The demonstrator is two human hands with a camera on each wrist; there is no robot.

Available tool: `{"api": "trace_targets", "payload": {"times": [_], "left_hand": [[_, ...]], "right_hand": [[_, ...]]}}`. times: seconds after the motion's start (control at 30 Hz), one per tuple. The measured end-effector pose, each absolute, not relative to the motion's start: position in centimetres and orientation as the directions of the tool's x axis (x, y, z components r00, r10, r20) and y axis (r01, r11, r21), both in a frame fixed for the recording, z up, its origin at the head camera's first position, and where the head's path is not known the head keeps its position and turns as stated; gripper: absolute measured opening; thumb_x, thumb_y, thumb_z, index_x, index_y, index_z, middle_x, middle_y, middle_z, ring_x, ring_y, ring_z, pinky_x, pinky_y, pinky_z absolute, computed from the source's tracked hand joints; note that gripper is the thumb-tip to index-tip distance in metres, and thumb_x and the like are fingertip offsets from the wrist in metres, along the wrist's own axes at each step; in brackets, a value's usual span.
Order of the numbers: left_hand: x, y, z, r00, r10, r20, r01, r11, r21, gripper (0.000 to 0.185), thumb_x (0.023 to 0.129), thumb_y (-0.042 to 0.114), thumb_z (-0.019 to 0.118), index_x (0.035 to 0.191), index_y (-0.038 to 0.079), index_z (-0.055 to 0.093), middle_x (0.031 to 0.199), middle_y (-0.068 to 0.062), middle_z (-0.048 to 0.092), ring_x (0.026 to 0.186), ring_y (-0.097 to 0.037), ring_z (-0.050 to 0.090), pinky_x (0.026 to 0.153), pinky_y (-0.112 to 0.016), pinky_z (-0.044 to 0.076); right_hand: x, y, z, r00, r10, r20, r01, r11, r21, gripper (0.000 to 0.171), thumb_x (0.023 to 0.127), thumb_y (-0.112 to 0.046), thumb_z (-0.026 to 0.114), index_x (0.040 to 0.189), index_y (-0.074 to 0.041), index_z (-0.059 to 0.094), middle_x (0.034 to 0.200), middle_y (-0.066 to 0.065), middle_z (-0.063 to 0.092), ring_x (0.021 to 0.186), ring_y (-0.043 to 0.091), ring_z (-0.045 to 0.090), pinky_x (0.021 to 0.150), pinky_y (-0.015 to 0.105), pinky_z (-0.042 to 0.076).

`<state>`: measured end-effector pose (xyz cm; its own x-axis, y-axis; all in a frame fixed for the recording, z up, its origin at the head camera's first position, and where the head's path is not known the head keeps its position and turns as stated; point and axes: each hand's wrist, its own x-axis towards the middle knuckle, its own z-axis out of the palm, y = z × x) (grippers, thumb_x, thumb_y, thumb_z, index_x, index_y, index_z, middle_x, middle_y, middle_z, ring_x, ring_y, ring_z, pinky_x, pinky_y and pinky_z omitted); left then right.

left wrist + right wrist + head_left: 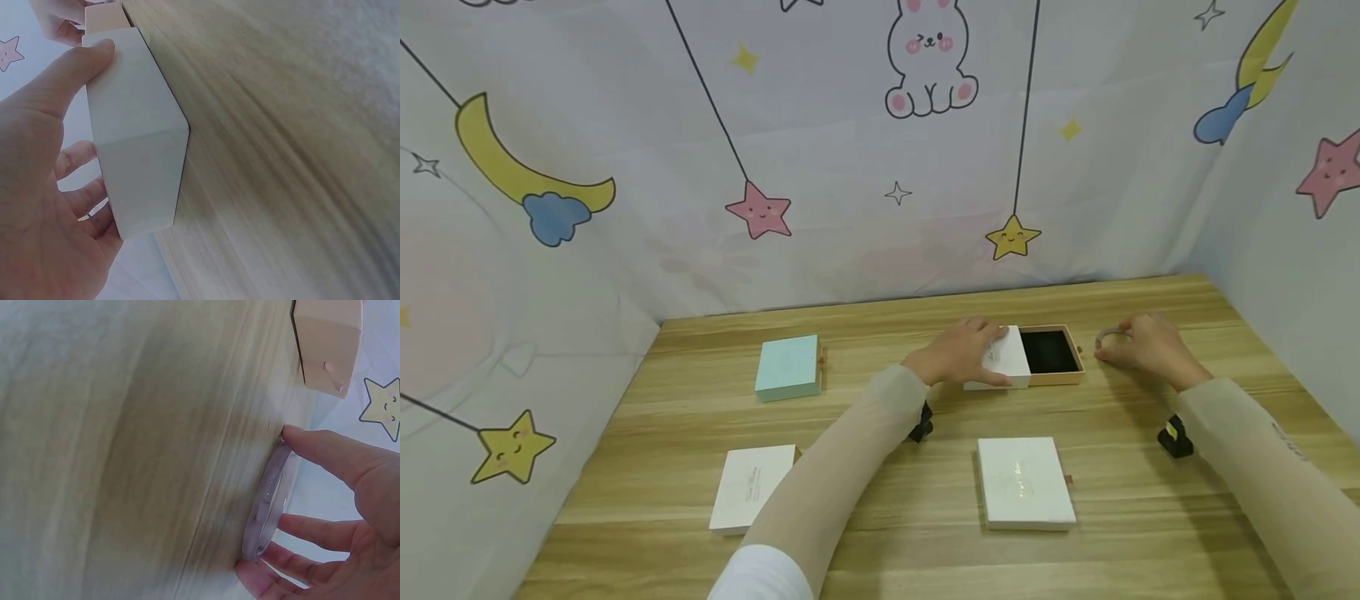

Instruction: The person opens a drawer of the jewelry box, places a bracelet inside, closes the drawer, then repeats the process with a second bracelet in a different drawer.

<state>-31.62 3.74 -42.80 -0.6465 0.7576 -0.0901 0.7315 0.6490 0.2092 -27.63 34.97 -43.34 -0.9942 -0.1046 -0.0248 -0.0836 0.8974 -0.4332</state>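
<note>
On the table [865,517], left hand [958,354] grips white sleeve [1006,357]; right hand [1146,343] pinches bangle [1108,336].

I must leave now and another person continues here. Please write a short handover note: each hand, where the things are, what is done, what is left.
Left hand: grips the white sleeve of the drawer box, thumb on one side, fingers on the other.
Right hand: pinches a clear bangle that lies on the wooden table, right of the box.
Drawer tray: slid out to the right, its black lining bare.
Done: box opened, bangle reached.
Left, probably: lift the bangle, lay it in the tray, slide the tray shut.
Three closed boxes wait: a mint box, two white boxes.
</note>
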Motion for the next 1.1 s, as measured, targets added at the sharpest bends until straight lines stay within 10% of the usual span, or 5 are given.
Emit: {"api": "trace_targets", "payload": {"times": [1.1], "left_hand": [[-31.27, 3.76, -42.20, -0.650, 0.753, -0.104, 0.727, 0.655, 0.205, 0.092, 0.087, 0.060, 0.068, 0.156, 0.011, 0.033, 0.155, -0.009, 0.037, 0.140, -0.024, 0.036, 0.113, -0.033, 0.030]], "right_hand": [[-27.73, 35.19, -42.76, -0.999, -0.008, -0.043, 0.012, 0.897, -0.442, 0.073, 0.080, -0.032, 0.078, 0.117, 0.026, 0.055, 0.116, 0.045, 0.053, 0.095, 0.046, 0.052, 0.084, 0.059, 0.047]]}}
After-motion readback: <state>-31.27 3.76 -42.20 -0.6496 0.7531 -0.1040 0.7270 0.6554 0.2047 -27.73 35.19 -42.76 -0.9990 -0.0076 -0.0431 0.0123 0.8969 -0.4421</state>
